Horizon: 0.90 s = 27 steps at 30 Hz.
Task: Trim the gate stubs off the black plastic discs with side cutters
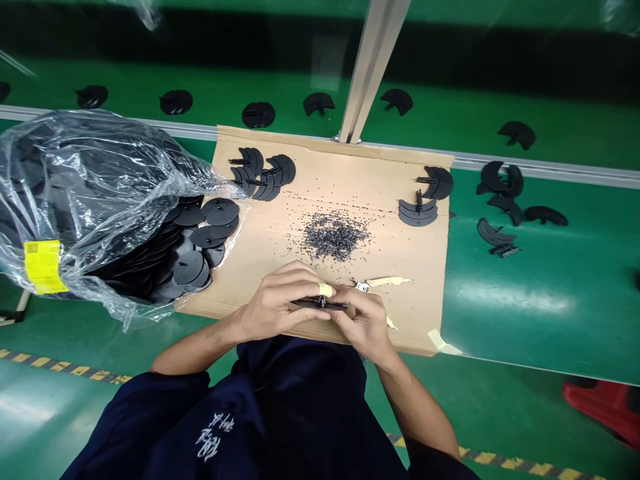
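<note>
Black piece [311, 305] shows edge-on — pinched between both hands [285, 297] [363, 321].

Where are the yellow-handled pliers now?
In the head view, the yellow-handled pliers lie on the cardboard right of centre, partly hidden by the right hand, below and right of the pile of small black bits.

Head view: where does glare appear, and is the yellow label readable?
Head view: pale glare on the green tabletop at right, white reflections on the plastic bag; head view: the yellow label's print is too small to read; head view: the black piece between left hand and right hand shows little detail.
</note>
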Tool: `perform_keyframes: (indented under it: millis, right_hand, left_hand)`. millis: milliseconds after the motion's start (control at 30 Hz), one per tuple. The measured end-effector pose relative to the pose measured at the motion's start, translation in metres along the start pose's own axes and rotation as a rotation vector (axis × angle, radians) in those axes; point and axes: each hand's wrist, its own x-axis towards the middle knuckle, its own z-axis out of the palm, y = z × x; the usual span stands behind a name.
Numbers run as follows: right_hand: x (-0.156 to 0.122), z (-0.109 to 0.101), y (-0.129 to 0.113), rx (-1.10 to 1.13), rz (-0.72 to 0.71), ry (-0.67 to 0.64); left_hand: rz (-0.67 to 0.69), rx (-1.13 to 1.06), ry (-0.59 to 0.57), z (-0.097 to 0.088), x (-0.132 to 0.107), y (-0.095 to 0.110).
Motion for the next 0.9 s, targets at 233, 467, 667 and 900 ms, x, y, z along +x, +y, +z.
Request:
perform_keyframes:
  millis: [233, 467, 667, 900]
  right_hand:
    - [-0.003, -0.025, 0.002, -0.296, -0.140, -0.052]
    - [-0.043, -0.085, 0.022, -1.020, -0.013, -0.012]
    - [-0.035, -0.076, 0.014, -0.934, -0.121, 0.029]
    - [-0.006, -0.023, -0.012, -0.397, -0.290, 0.027]
  left_hand:
    - [-0.075, -0.009, 0.000, -0.001, -0.005, -0.002]
    - [-0.096, 0.033, 0.130, -0.004, -0.009, -0.010]
    - [-0.117, 0.032, 0.117, -0.003, -0.007, -0.013]
    - [-0.194, -0.100, 0.088, 0.007, -0.009, -0.008]
